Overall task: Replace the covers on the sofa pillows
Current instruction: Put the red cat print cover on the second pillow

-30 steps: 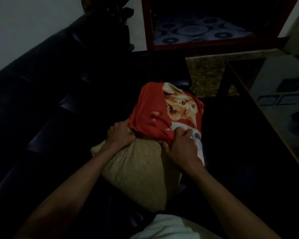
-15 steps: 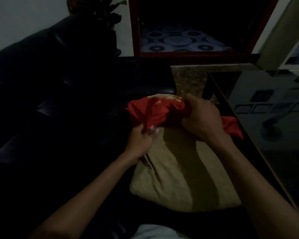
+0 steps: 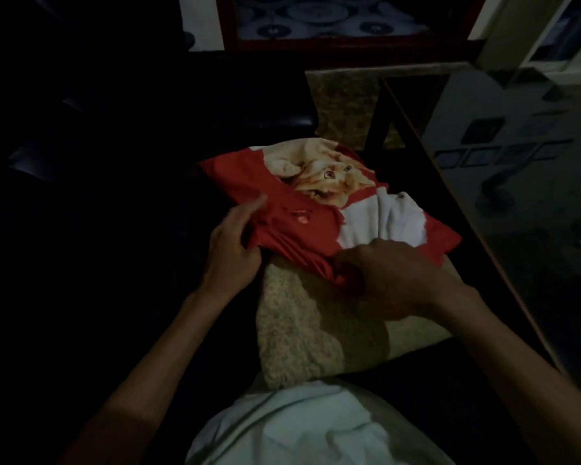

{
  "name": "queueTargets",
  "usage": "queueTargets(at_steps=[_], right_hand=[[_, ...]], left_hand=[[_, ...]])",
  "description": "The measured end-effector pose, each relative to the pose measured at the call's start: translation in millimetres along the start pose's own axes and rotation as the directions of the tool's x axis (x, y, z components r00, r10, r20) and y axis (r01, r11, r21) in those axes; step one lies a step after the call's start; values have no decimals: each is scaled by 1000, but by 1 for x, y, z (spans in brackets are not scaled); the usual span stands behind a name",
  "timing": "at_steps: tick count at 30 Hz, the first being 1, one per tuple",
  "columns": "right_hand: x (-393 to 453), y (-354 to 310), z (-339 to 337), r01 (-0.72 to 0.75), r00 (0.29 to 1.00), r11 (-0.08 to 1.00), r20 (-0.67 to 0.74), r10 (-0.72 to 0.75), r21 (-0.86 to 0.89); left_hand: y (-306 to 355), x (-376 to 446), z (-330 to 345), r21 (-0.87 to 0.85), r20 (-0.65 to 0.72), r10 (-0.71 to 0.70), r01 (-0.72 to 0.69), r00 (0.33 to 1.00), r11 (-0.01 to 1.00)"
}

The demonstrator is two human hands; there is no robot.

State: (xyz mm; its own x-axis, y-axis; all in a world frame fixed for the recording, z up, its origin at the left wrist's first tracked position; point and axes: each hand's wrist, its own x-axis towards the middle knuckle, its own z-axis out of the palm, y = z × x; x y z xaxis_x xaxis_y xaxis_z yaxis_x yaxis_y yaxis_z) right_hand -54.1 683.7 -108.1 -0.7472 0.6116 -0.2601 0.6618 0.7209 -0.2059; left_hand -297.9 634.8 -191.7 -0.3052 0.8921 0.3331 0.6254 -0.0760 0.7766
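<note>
Dim sofa (image 3: 114, 162). Mid-covering: left hand (image 3: 232, 250), right hand (image 3: 393, 280) gripping red cover (image 3: 299, 223) bunched over pillow (image 3: 316, 330)'s far end. Next: pulling cover nearer.

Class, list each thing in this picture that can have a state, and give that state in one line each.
Red cat-print cover: bunched over the pillow's far end, partly on.
Beige pillow: near half bare, lying on the dark sofa.
Left hand: grips the cover's left edge.
Right hand: grips the cover's bunched near edge.
</note>
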Motion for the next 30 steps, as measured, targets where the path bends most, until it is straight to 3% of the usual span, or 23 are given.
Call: queueTargets(at_steps=[3, 6, 9, 12, 13, 14, 16, 18, 20, 23, 24, 28, 30], right_hand=[[6, -4, -16, -48, 985, 998, 169, 40, 47], [7, 1, -39, -169, 950, 981, 279, 138, 92], [35, -2, -54, -191, 981, 982, 21, 191, -2], [86, -8, -52, -215, 937, 976, -280, 211, 16], [103, -7, -46, -229, 926, 973, -309, 219, 6], [116, -5, -39, -244, 929, 970, -289, 232, -7], [131, 2, -19, -284, 933, 959, -232, 274, -12], [130, 9, -2, -302, 918, 953, -266, 294, 13], [122, 16, 6, -310, 901, 951, -320, 292, -5], [114, 22, 6, -391, 882, 920, -298, 366, -26], [116, 24, 4, -411, 878, 911, -277, 391, -16], [139, 22, -20, -432, 879, 902, -234, 416, -17], [161, 18, -34, -432, 868, 899, -240, 435, 69]], left_hand=[[11, -20, 2, 37, 40, 81, -83, 996, 996], [10, -53, 2, -15, 202, 165, -165, 966, 986], [8, -62, 4, -68, 307, 204, -193, 929, 979], [9, -55, -5, -40, 300, 198, -195, 933, 980], [7, -52, -10, -46, 297, 196, -192, 934, 980], [4, -48, -16, -98, 312, 161, -137, 936, 986], [-3, -35, -24, -279, 375, -42, 156, 926, 948], [-17, -13, -20, -379, 258, -267, 351, 928, 856], [-36, 14, -10, -304, 26, -422, 409, 906, 860], [-53, 50, 9, -229, 5, -559, 545, 829, 806], [-55, 58, 16, -228, 15, -587, 575, 809, 786], [-51, 64, 34, -22, 22, -528, 529, 849, 849], [-55, 61, 34, 14, 27, -509, 508, 861, 861]])
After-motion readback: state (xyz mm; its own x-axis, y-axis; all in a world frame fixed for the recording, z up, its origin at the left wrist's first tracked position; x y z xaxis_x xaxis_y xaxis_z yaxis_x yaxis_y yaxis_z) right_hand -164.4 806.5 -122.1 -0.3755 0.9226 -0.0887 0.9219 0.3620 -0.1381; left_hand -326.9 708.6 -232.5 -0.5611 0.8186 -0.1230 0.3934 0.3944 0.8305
